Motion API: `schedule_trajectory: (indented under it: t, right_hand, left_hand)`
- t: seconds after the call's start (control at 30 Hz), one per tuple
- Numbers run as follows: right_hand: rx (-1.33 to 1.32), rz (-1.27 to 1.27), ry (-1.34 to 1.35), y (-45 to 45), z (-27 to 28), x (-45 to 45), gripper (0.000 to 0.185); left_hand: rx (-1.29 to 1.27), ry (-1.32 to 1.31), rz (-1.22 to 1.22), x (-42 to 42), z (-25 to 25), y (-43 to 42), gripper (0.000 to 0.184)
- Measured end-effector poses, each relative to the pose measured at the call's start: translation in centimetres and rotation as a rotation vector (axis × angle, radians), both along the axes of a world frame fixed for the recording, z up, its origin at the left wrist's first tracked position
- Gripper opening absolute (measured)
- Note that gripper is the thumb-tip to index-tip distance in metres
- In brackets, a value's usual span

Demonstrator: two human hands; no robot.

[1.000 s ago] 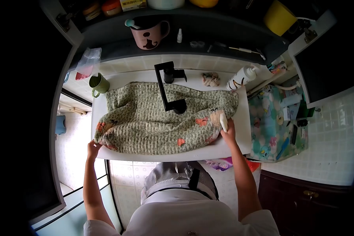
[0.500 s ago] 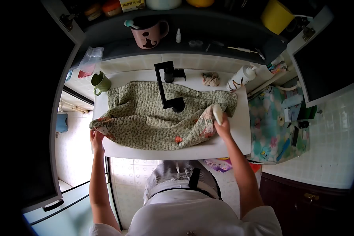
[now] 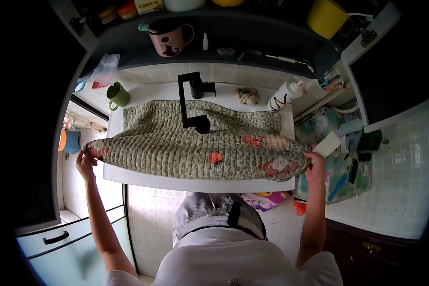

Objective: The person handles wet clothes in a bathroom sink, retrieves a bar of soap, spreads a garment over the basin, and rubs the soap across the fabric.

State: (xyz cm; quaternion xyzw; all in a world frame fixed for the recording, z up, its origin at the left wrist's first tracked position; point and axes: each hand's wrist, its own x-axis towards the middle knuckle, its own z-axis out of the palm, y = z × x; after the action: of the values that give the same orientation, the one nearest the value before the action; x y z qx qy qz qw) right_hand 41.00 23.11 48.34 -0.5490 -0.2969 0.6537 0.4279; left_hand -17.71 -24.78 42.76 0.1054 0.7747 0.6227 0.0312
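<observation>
Probably limp, the cloth [image 3: 195,152] is best held by its ends, pinched in left hand [image 3: 86,166] and, with white bar [image 3: 328,143], right hand [image 3: 315,167].

The quilted cloth [image 3: 176,155] is pale green with a tiny darker print and larger orange and pink motifs. The faucet [image 3: 181,100] is black, the tabletop [image 3: 186,185] white, the cup [image 3: 120,96] green; the pump bottle [image 3: 284,96] is white with black curves.

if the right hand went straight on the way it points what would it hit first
The right hand would probably meet the patterned cover first, beyond the quilted cloth and white block it holds, though depth is unclear.
</observation>
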Motion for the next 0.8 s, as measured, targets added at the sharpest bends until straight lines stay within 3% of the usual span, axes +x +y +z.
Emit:
schedule_trajectory:
  t: [0.07,0.1,0.13,0.17,0.23,0.37,0.4,0.47,0.53,0.63,0.67,0.77,0.8]
  right_hand:
    - [-0.051,0.021,-0.040,0.9,-2.4,-0.1,0.045]
    - [-0.079,0.081,-0.126,1.1,-4.3,-0.2,0.035]
    - [-0.104,0.137,-0.210,1.5,-6.8,-0.2,0.025]
    - [-0.114,0.165,-0.249,1.9,-10.3,0.0,0.024]
    - [-0.058,0.213,-0.350,0.3,-13.5,0.4,0.024]
    - [0.112,0.306,-0.513,-5.2,-17.2,0.9,0.033]
    - [0.175,0.326,-0.526,-6.7,-18.1,0.8,0.036]
    - [0.524,0.460,-1.115,-8.9,-17.3,0.2,0.043]
    - [0.582,0.328,-1.384,-11.1,-15.5,-2.1,0.040]
    - [0.854,0.278,-1.504,-12.7,-16.8,-1.8,0.042]
    - [0.796,0.341,-1.516,-13.0,-16.9,-1.6,0.043]
    - [0.605,0.447,-1.456,-13.6,-16.5,-1.5,0.044]
    - [0.547,0.436,-1.431,-13.6,-16.7,-1.5,0.043]
  left_hand:
    - [0.094,-0.258,0.032,-2.8,-4.5,-0.1,0.014]
    - [-0.125,-0.248,0.013,-1.3,-5.0,0.7,0.017]
    - [-0.166,-0.339,-0.037,-2.2,-8.9,0.1,0.023]
    - [-0.326,-0.503,-0.008,0.9,-7.5,2.0,0.034]
    - [-0.504,-0.681,-0.041,1.1,-12.3,1.5,0.067]
    - [-1.006,-0.192,0.021,4.5,-14.8,4.2,0.072]
    - [-1.017,-0.114,0.031,5.4,-14.2,5.1,0.071]
    - [-1.044,0.043,0.056,7.6,-12.7,7.2,0.068]
    - [-0.841,0.129,-0.031,7.8,-12.1,7.6,0.055]
    - [-0.421,0.204,-0.176,9.3,-10.5,8.3,0.032]
    - [-0.256,0.215,-0.210,9.8,-9.7,8.4,0.026]
    - [-0.355,0.081,-0.162,9.4,-6.1,8.3,0.024]
    - [-0.404,0.308,-0.151,8.2,-5.5,8.1,0.023]
